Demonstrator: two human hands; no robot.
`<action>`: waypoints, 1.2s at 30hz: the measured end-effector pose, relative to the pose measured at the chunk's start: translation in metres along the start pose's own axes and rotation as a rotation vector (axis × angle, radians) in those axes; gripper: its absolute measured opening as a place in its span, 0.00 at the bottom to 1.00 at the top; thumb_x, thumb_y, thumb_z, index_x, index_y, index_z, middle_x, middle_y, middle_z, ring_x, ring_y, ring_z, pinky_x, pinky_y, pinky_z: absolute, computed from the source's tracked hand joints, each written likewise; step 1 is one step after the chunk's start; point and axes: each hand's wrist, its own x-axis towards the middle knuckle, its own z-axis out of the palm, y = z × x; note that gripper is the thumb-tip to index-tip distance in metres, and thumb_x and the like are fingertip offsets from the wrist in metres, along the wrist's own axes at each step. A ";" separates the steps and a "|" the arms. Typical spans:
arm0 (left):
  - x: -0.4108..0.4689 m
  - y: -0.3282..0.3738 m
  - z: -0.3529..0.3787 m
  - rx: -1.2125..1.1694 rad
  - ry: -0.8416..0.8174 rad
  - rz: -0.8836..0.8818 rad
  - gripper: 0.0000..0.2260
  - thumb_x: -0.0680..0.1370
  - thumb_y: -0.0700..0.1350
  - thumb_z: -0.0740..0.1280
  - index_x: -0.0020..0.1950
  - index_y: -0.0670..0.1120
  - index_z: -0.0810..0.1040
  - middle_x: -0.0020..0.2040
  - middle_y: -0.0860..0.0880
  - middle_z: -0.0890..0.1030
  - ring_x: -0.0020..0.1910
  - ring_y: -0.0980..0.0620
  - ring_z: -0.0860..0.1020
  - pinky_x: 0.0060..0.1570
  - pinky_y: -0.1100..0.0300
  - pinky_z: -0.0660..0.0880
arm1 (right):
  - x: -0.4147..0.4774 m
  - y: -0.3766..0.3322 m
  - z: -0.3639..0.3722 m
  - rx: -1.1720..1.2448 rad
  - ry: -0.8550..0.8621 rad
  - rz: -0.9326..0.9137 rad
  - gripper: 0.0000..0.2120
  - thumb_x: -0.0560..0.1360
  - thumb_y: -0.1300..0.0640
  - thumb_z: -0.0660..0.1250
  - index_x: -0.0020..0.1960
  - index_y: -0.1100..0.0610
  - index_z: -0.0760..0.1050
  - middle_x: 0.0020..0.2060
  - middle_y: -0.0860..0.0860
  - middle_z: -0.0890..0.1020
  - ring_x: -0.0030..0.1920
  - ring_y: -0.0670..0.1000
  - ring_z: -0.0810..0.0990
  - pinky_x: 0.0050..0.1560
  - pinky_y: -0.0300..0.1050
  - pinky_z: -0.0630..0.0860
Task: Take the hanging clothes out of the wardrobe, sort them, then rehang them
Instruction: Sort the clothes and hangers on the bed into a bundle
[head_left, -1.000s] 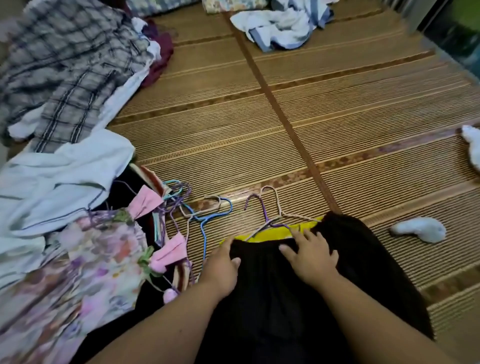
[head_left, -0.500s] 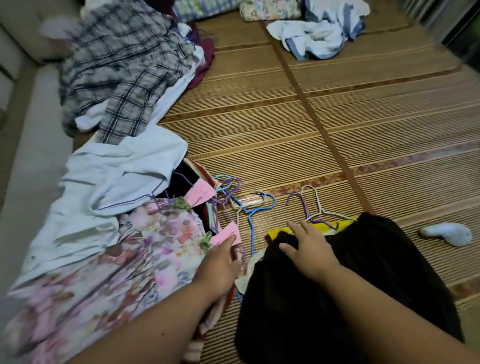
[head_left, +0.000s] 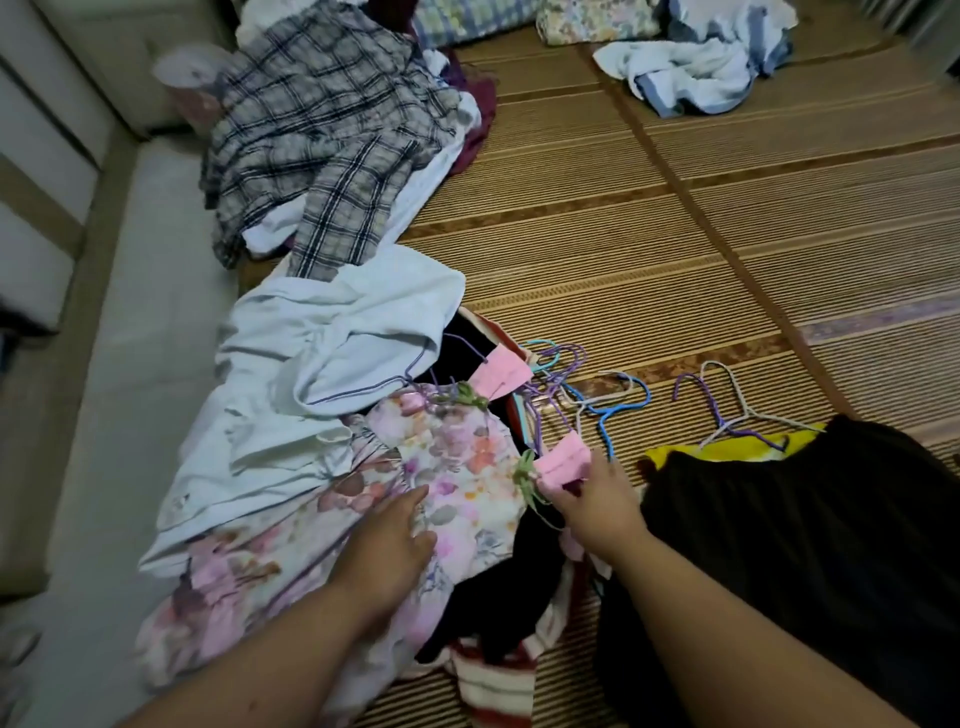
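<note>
A floral dress (head_left: 457, 467) with pink shoulder pieces lies on a pile of clothes at the lower left. My left hand (head_left: 387, 545) rests on its fabric with fingers fairly straight. My right hand (head_left: 597, 501) pinches the dress's pink shoulder piece (head_left: 563, 460) near the hanger wires. A black garment (head_left: 805, 545) lies over a yellow one (head_left: 737, 447) at the right. Several wire hangers (head_left: 608, 402) in blue, purple and white lie tangled between the two piles. A white shirt (head_left: 332, 353) lies above the dress.
A plaid shirt (head_left: 322, 135) tops a pile at the upper left. A light blue and white heap (head_left: 696, 67) lies at the far right on the woven bamboo mat (head_left: 675, 249). A pale padded edge (head_left: 104, 364) runs along the left.
Both hands left the black garment and moved left to the floral dress. The view swung left, showing more of the clothes pile.
</note>
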 end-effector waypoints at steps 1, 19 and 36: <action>0.003 -0.005 0.000 -0.010 -0.002 -0.009 0.27 0.75 0.44 0.67 0.73 0.48 0.66 0.71 0.46 0.70 0.68 0.50 0.69 0.67 0.59 0.65 | 0.008 0.000 0.000 0.078 0.010 0.013 0.30 0.70 0.45 0.70 0.65 0.59 0.66 0.61 0.59 0.73 0.58 0.59 0.73 0.54 0.48 0.71; 0.024 0.056 -0.012 -0.110 -0.072 0.101 0.25 0.78 0.45 0.65 0.74 0.54 0.63 0.70 0.51 0.70 0.62 0.54 0.73 0.54 0.66 0.66 | -0.025 -0.022 0.011 0.531 -0.220 -0.022 0.09 0.66 0.54 0.65 0.45 0.56 0.77 0.39 0.56 0.83 0.40 0.59 0.81 0.44 0.58 0.77; 0.070 0.115 -0.043 0.027 0.060 0.196 0.31 0.76 0.47 0.66 0.76 0.55 0.57 0.70 0.46 0.65 0.63 0.50 0.69 0.63 0.59 0.67 | -0.023 -0.015 -0.065 0.515 -0.020 -0.132 0.11 0.73 0.67 0.63 0.43 0.52 0.77 0.40 0.48 0.82 0.42 0.47 0.79 0.43 0.40 0.73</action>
